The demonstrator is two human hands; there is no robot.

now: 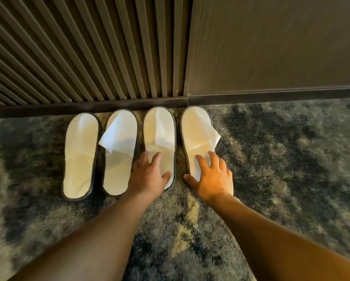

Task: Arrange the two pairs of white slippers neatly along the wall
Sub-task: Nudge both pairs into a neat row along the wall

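4 white slippers point(119, 153) lay toes-to-wall point(129, 57) in 1 row; left hand point(149, 175) and right hand point(212, 179), each grip spread flat, pressed the 2 rightmost, apparently squaring them.

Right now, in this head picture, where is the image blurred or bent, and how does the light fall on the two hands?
Head view: the carpet smears with blur toward the edges, while the four slippers stay fairly sharp; the baseboard bows and the wall slats fan out from wide-angle distortion; warm light brightens the right hand, and the left hand lies in dimmer shade.
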